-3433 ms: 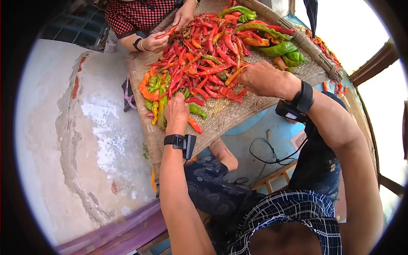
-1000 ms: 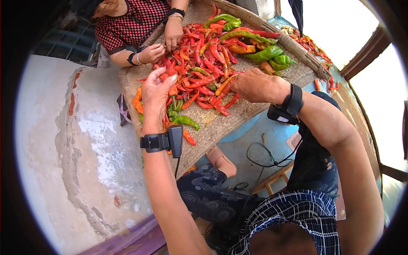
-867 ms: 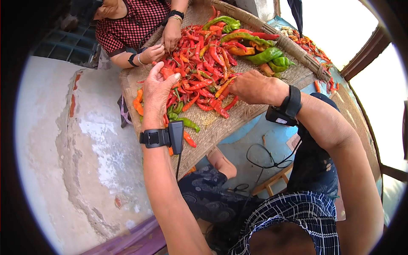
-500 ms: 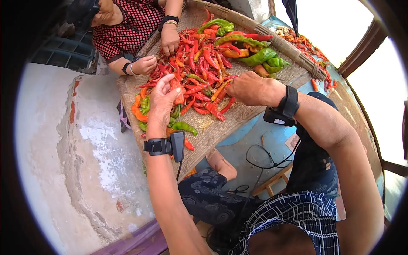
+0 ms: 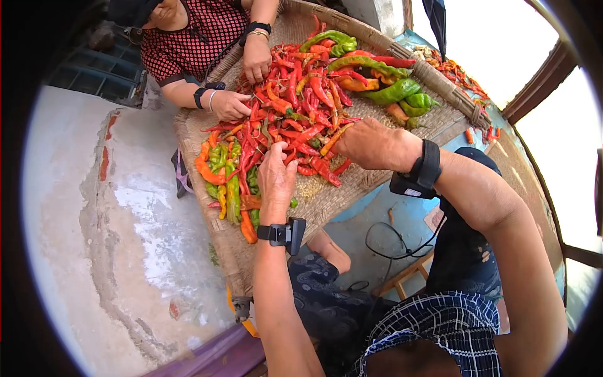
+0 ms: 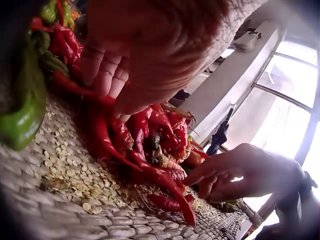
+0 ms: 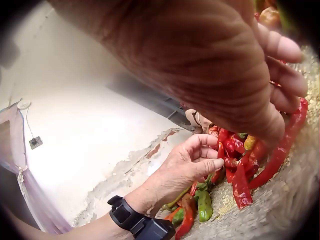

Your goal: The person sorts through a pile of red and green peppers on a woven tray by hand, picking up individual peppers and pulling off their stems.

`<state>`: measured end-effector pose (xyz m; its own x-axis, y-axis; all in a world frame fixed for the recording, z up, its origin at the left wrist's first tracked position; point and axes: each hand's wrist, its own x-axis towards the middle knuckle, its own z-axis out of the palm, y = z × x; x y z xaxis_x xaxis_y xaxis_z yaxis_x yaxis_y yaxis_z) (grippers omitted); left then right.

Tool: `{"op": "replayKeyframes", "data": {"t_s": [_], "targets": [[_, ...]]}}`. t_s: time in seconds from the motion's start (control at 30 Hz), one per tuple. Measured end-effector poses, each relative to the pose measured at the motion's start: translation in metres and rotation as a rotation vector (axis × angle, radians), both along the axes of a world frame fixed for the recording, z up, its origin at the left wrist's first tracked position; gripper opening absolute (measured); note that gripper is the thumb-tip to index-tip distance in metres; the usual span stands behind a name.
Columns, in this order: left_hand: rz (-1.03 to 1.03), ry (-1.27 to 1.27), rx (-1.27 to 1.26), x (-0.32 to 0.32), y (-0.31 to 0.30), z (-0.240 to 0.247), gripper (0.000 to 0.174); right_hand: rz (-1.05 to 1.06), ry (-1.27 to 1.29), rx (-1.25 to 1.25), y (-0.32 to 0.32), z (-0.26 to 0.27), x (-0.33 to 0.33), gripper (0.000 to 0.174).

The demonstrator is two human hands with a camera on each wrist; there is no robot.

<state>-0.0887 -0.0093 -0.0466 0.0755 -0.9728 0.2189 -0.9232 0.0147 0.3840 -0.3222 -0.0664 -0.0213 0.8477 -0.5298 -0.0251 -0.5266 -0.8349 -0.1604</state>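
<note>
My left hand (image 5: 276,179) reaches into the near side of a heap of red chili peppers (image 5: 301,113). In the right wrist view, the thumb and fingers of this left hand (image 7: 177,165) stand apart beside a red pepper. My right hand (image 5: 380,144) rests at the heap's right edge by a yellowish pepper (image 5: 336,139). The left wrist view shows the right hand (image 6: 240,172) with its index fingertip right at a long red pepper (image 6: 170,187) and its other fingers loosely bent. Both palms are partly hidden.
The peppers lie on a woven mat (image 5: 352,188) with a raised rim (image 5: 433,69). Green and orange peppers (image 5: 232,188) sit left; large green ones (image 5: 399,91) sit at back right. Loose seeds (image 6: 75,175) dot the mat. Another person's hands (image 5: 232,105) work at the far side.
My left hand, which held a red pepper over the heap half a second ago, has come down and right to its near edge. My right hand has hardly moved. The other person's left-side hand lowered onto peppers.
</note>
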Motion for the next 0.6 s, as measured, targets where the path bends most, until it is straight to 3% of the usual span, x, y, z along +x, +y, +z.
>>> {"op": "replayKeyframes", "data": {"t_s": [0.17,0.33,0.5,0.6], "targets": [[-0.012,0.043,-0.028,0.003,0.004,-0.017,0.028,0.013,-0.031,-0.018,-0.002,-0.004,0.003,0.013],[-0.117,-0.11,-0.061,-0.008,0.007,0.009,0.017,-0.008,-0.023,0.026,-0.004,-0.002,0.007,0.011],[-0.033,0.499,0.079,-0.026,0.013,0.044,0.014,-0.036,-0.129,0.046,-0.005,0.005,0.005,0.012],[-0.067,0.66,0.092,-0.026,0.017,0.048,0.014,-0.056,-0.123,0.023,-0.004,0.013,0.002,0.014]]}}
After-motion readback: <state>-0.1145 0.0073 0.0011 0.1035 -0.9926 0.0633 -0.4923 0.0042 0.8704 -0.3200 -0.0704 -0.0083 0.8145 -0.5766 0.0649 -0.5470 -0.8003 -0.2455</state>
